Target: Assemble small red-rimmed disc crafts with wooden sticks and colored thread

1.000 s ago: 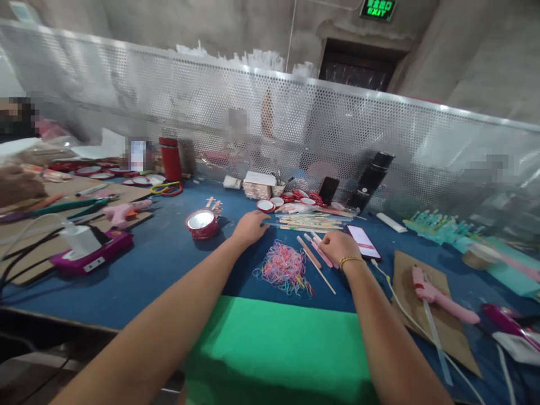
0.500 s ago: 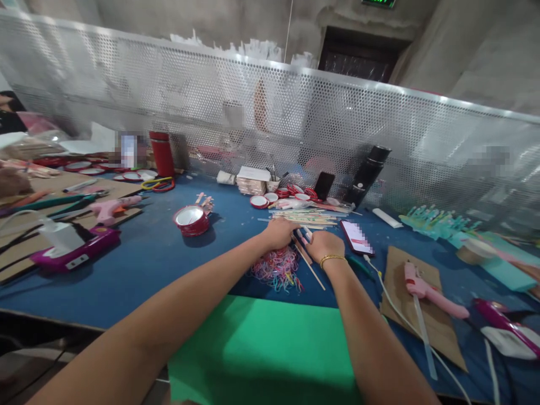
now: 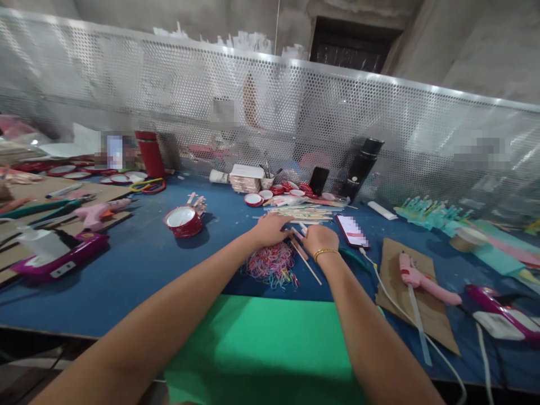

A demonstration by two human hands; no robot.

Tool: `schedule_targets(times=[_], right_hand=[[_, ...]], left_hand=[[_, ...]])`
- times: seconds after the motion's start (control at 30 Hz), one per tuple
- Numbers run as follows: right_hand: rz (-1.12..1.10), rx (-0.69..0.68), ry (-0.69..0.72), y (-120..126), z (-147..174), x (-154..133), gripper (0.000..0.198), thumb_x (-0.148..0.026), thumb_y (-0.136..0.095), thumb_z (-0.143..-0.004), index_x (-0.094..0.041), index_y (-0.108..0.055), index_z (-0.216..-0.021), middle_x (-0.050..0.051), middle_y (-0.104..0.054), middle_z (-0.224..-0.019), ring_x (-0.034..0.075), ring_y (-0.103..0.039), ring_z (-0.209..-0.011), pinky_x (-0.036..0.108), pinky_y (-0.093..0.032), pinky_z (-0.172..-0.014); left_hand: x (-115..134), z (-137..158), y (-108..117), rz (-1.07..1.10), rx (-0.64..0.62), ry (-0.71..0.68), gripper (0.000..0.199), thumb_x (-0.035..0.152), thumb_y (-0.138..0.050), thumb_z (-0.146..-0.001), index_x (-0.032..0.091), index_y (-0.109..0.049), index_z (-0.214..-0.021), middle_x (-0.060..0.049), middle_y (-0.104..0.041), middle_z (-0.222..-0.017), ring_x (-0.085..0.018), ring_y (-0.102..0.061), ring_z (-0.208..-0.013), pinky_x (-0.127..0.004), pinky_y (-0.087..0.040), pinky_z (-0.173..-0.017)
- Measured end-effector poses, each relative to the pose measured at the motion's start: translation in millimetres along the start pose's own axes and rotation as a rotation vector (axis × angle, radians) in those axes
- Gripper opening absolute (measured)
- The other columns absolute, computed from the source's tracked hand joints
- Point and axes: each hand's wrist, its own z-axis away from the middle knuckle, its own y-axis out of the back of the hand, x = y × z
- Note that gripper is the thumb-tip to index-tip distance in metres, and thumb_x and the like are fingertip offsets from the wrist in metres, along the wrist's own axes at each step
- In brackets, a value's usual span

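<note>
My left hand (image 3: 275, 229) reaches over the far edge of a tangled heap of thin coloured strings (image 3: 272, 265), its fingers bent and partly hidden. Close on its right, my right hand (image 3: 321, 239), a gold chain on the wrist, has curled fingers beside a small pale piece (image 3: 302, 228). What either hand grips is too small to make out. Thin wooden sticks (image 3: 311, 264) slant on the blue table between the hands and the heap. Just beyond lies a bundle of pale flat strips (image 3: 307, 214). A green sheet (image 3: 257, 337) is nearest me, beneath my forearms.
Left stand a red tape-like roll (image 3: 184, 223), a red flask (image 3: 149, 154) and a purple power strip (image 3: 63, 259). Right are a phone (image 3: 353, 230), a black bottle (image 3: 360, 171) and a pink glue gun (image 3: 426, 281) on cardboard, with a white cable. A perforated metal screen (image 3: 189, 84) closes the back.
The view has shifted slightly, so most things sit a little further left. My left hand's fingers have lifted and spread a little from the heap; my right hand stays close beside it.
</note>
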Motion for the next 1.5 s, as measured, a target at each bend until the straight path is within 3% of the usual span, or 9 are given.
schedule_targets(times=[0.07, 0.23, 0.33, 0.57, 0.83, 1.0, 1.23, 1.4, 1.5], right_hand=[[-0.010, -0.006, -0.012, 0, -1, 1, 0.036, -0.043, -0.051, -0.090, -0.018, -0.075, -0.099, 0.017, -0.074, -0.104, 0.028, -0.069, -0.103, 0.034, -0.052, -0.081], [-0.003, 0.003, -0.010, 8, 4, 2, 0.028, -0.036, -0.055, -0.087, -0.019, -0.075, -0.099, 0.014, -0.073, -0.109, 0.026, -0.068, -0.105, 0.033, -0.051, -0.083], [0.001, -0.020, 0.008, 16, 12, 4, 0.030, -0.040, -0.057, -0.085, -0.019, -0.075, -0.098, 0.014, -0.073, -0.109, 0.027, -0.068, -0.105, 0.035, -0.052, -0.082], [0.030, -0.273, 0.091, 18, 23, 9, 0.039, -0.041, -0.077, -0.066, -0.019, -0.075, -0.097, 0.015, -0.074, -0.105, 0.030, -0.070, -0.102, 0.037, -0.053, -0.082], [0.043, -0.250, 0.073, 20, 23, 12, 0.037, -0.031, -0.068, -0.074, -0.018, -0.072, -0.108, 0.016, -0.072, -0.113, 0.031, -0.069, -0.105, 0.039, -0.053, -0.084], [0.063, -0.247, 0.079, 21, 24, 13, 0.036, -0.027, -0.069, -0.073, -0.021, -0.072, -0.108, 0.014, -0.072, -0.114, 0.028, -0.069, -0.105, 0.036, -0.053, -0.083], [0.052, -0.251, 0.076, 19, 23, 16, 0.035, -0.025, -0.067, -0.074, -0.019, -0.072, -0.108, 0.016, -0.073, -0.111, 0.029, -0.069, -0.104, 0.037, -0.053, -0.083], [0.062, -0.256, 0.141, 17, 25, 8, 0.054, -0.022, -0.062, -0.079, -0.027, -0.059, -0.132, 0.014, -0.068, -0.123, 0.028, -0.065, -0.113, 0.039, -0.052, -0.090], [0.071, -0.247, 0.214, 18, 32, -4, 0.076, -0.018, -0.059, -0.079, -0.034, -0.036, -0.149, 0.010, -0.057, -0.140, 0.027, -0.059, -0.123, 0.041, -0.050, -0.095]], left_hand=[[7, 10, 8, -0.028, 0.020, -0.057, 0.050, 0.051, -0.054, -0.087, 0.024, -0.060, -0.129, -0.010, -0.062, -0.132, -0.027, -0.055, -0.123, -0.041, -0.041, -0.105], [32, 41, 17, -0.164, -0.107, -0.026, 0.046, 0.064, -0.063, -0.074, 0.022, -0.074, -0.089, -0.011, -0.071, -0.099, -0.030, -0.064, -0.102, -0.040, -0.047, -0.094], [39, 50, 14, -0.119, -0.103, -0.069, 0.035, 0.054, -0.063, -0.079, 0.024, -0.074, -0.093, -0.009, -0.070, -0.104, -0.027, -0.064, -0.101, -0.038, -0.047, -0.093], [40, 43, 4, -0.027, -0.053, -0.128, 0.028, 0.036, -0.060, -0.084, 0.026, -0.071, -0.107, -0.007, -0.070, -0.109, -0.025, -0.063, -0.103, -0.036, -0.047, -0.093], [40, 40, 10, 0.081, -0.154, -0.236, 0.024, 0.025, -0.063, -0.079, 0.024, -0.073, -0.102, -0.005, -0.072, -0.100, -0.022, -0.065, -0.093, -0.032, -0.049, -0.084], [31, 39, 20, 0.037, -0.012, -0.132, 0.037, 0.030, -0.064, -0.081, 0.024, -0.067, -0.118, -0.007, -0.068, -0.115, -0.024, -0.062, -0.108, -0.035, -0.047, -0.096], [43, 49, 16, 0.100, -0.196, -0.392, 0.036, 0.031, -0.067, -0.081, 0.026, -0.069, -0.116, -0.006, -0.065, -0.129, -0.024, -0.060, -0.117, -0.032, -0.045, -0.100], [32, 59, 37, 0.097, -0.213, -0.291, 0.033, 0.042, -0.056, -0.089, 0.031, -0.067, -0.119, -0.002, -0.065, -0.129, -0.020, -0.059, -0.119, -0.030, -0.042, -0.102], [11, 74, 45, 0.051, -0.150, -0.041, 0.069, 0.061, -0.058, -0.082, 0.029, -0.046, -0.143, -0.008, -0.045, -0.151, -0.026, -0.039, -0.140, -0.038, -0.032, -0.113]])
